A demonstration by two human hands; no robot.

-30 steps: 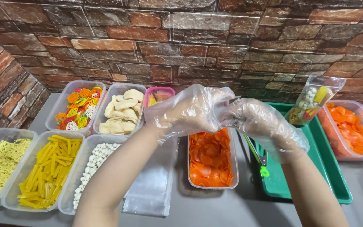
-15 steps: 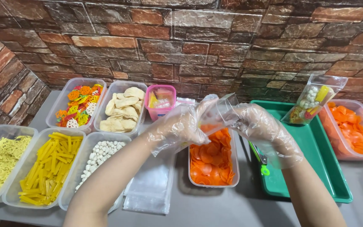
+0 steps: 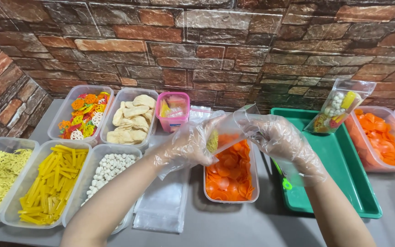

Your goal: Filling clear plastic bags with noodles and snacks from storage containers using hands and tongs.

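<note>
While both gloved hands hovered above the tub of orange chips (image 3: 230,180), the left hand (image 3: 189,147) and right hand (image 3: 280,137) each pinched one clear bag (image 3: 232,130) — held open.

Both gloved hands (image 3: 193,146) (image 3: 282,139) hold clear bag (image 3: 232,130).

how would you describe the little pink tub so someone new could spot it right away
Look along the brick wall at the back row of clear containers on the grey table. Just right of the container of pale beige crackers stands the little pink tub. It is the only pink, opaque one, smaller than every clear neighbour, and holds small packets.
</note>
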